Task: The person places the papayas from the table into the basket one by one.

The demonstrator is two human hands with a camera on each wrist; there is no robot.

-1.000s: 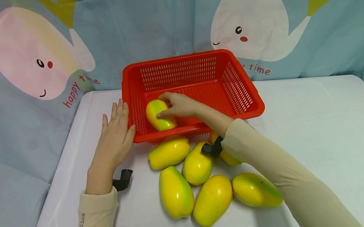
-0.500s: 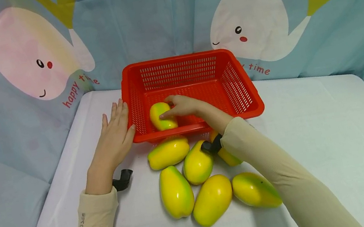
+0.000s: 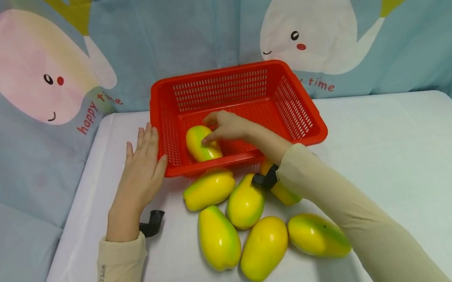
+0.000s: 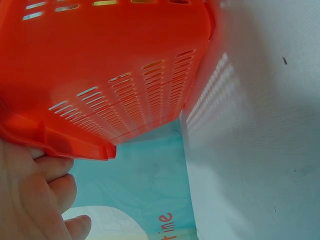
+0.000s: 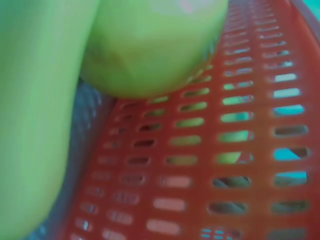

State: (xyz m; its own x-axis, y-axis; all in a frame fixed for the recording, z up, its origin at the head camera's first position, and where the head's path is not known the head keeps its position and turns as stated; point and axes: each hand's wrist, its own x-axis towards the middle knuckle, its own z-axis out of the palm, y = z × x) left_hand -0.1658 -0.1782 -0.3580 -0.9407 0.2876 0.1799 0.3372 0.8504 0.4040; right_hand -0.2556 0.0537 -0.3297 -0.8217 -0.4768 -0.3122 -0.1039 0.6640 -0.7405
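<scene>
A yellow-green mango (image 3: 199, 140) lies at the left inside the red basket (image 3: 244, 158), tilted toward its front wall. Over it is my right hand (image 3: 229, 125), its fingers spread behind the fruit and the thumb overlapping its right side. The right wrist view shows the same mango (image 5: 155, 45) up close against the slotted wall, with a blurred pale shape at left. My left hand (image 3: 142, 168) lies with straight fingers along the basket's left rim. In the left wrist view the left hand's fingers (image 4: 62, 192) are right at the rim lip.
In front of the basket several more mangoes (image 3: 219, 238) lie on the white tablecloth (image 3: 397, 161); the right forearm passes over one of them. A patterned blue curtain (image 3: 187, 22) stands close behind the basket. Each wrist carries a black mount (image 3: 153, 223).
Within the basket the mango has shifted slightly right and down. My right hand has drawn a little to the right and its fingers have spread off the fruit. The left hand stays still.
</scene>
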